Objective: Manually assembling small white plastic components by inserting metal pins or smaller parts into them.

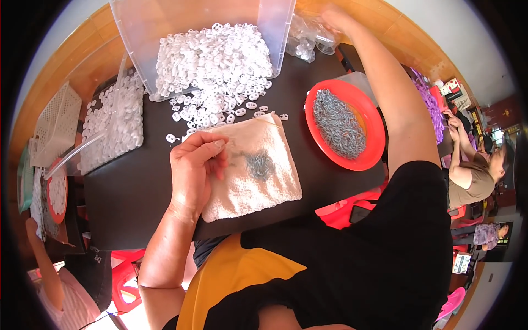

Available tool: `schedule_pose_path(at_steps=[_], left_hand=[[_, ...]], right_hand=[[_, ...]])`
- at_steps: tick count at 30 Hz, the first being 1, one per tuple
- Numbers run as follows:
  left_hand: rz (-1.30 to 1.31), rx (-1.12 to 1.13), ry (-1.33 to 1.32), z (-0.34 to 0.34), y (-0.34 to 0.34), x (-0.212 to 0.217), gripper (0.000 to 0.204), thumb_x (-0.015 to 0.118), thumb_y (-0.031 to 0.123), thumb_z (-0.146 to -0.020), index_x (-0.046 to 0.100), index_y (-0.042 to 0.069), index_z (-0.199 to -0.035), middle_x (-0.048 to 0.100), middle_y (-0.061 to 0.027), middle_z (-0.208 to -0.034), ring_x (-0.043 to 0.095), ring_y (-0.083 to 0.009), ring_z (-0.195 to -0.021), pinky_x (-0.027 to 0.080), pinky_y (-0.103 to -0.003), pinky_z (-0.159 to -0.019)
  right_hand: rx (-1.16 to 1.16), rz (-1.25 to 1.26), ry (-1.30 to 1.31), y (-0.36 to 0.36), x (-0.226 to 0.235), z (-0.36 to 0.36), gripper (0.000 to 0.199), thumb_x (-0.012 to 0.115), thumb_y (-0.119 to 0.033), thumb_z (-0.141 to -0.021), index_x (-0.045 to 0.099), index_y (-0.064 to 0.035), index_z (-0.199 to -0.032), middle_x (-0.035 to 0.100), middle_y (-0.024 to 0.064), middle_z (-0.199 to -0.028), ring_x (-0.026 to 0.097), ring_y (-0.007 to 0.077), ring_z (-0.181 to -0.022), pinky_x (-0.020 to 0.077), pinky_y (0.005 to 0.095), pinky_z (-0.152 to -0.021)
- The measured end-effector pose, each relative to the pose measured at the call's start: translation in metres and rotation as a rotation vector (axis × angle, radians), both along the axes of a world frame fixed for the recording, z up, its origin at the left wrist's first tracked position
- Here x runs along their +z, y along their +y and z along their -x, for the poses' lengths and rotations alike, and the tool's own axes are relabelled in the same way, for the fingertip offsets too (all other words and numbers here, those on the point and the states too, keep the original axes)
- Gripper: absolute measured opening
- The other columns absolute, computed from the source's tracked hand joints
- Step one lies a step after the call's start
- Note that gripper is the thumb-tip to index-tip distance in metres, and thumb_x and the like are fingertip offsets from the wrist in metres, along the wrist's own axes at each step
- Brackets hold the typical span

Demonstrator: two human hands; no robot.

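Observation:
My left hand [198, 168] is held over a cream towel [247, 201], thumb and fingers pinched together; whether anything tiny sits between them is hidden. Beside it on the towel lies a small heap of thin grey metal pieces [259, 166]. My right arm stretches to the far right, where my right hand [336, 21] is at a clear plastic bag [301, 43] and a clear cup-like thing [325, 43]. Blur hides how its fingers are set. Below that arm, a red oval tray [376, 144] holds many of the same grey metal pieces [338, 124].
A large clear bin [132, 38] lies tipped at the back, spilling white two-holed plastic pieces [214, 66] onto the dark table [132, 192]. More white pieces [113, 121] fill a container at left, near a white basket [56, 118]. Other people [473, 181] are at right and lower left.

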State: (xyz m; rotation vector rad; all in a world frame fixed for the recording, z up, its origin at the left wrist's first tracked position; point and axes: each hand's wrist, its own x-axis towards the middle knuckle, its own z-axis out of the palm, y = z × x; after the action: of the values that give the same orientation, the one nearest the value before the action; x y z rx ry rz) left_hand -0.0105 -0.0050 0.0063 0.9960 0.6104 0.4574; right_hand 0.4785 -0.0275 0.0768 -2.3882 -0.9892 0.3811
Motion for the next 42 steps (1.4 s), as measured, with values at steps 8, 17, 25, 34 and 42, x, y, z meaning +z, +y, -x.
schedule_pose_path(at_steps=[8,17,25,34,42], left_hand=[[-0.037,0.002,0.013,0.001,-0.001,0.000,0.011,0.059,0.004,-0.087,0.066,-0.003,-0.092,0.061,-0.0052,-0.071,0.055,-0.0116,-0.059,0.041,-0.023,-0.051],[-0.120,0.298,-0.087,0.006,0.011,-0.005,0.019,0.056,0.008,-0.091,0.060,-0.009,-0.098,0.058,-0.0084,-0.077,0.054,-0.0156,-0.063,0.041,-0.029,-0.054],[-0.114,0.531,-0.253,0.013,0.024,0.001,0.012,0.056,0.003,-0.086,0.062,-0.005,-0.092,0.061,-0.0104,-0.074,0.057,-0.0185,-0.059,0.043,-0.029,-0.049],[-0.095,0.622,-0.277,0.015,0.039,0.005,0.017,0.055,0.002,-0.087,0.061,-0.010,-0.098,0.062,-0.0134,-0.078,0.060,-0.0224,-0.062,0.046,-0.032,-0.051],[-0.078,0.619,-0.302,0.021,0.049,0.004,0.018,0.055,0.002,-0.087,0.060,-0.009,-0.101,0.062,-0.0130,-0.079,0.060,-0.0231,-0.063,0.047,-0.032,-0.051]], right_hand=[[-0.377,-0.155,0.193,-0.019,-0.044,-0.003,0.014,0.065,-0.016,-0.080,0.064,-0.0021,-0.084,0.063,0.0107,-0.071,0.058,0.0211,-0.051,0.0462,0.0283,-0.042],[-0.242,-0.448,-0.869,0.003,-0.010,0.009,0.013,0.057,-0.007,-0.077,0.066,0.0010,-0.081,0.065,0.0271,-0.079,0.065,0.0437,-0.077,0.0507,0.0504,-0.070],[0.521,-0.563,-0.445,-0.026,-0.023,0.231,0.009,0.064,-0.011,-0.084,0.066,-0.0033,-0.088,0.067,0.0041,-0.080,0.064,0.0151,-0.072,0.0513,0.0288,-0.065],[0.756,-0.194,-0.629,0.017,-0.076,0.313,0.015,0.066,-0.013,-0.078,0.069,-0.0166,-0.091,0.064,0.0022,-0.086,0.064,0.0249,-0.082,0.0495,0.0391,-0.070],[0.706,-0.108,-0.699,0.046,-0.080,0.325,0.026,0.066,-0.009,-0.076,0.070,-0.0204,-0.098,0.061,0.0057,-0.090,0.063,0.0276,-0.089,0.0506,0.0414,-0.077]])
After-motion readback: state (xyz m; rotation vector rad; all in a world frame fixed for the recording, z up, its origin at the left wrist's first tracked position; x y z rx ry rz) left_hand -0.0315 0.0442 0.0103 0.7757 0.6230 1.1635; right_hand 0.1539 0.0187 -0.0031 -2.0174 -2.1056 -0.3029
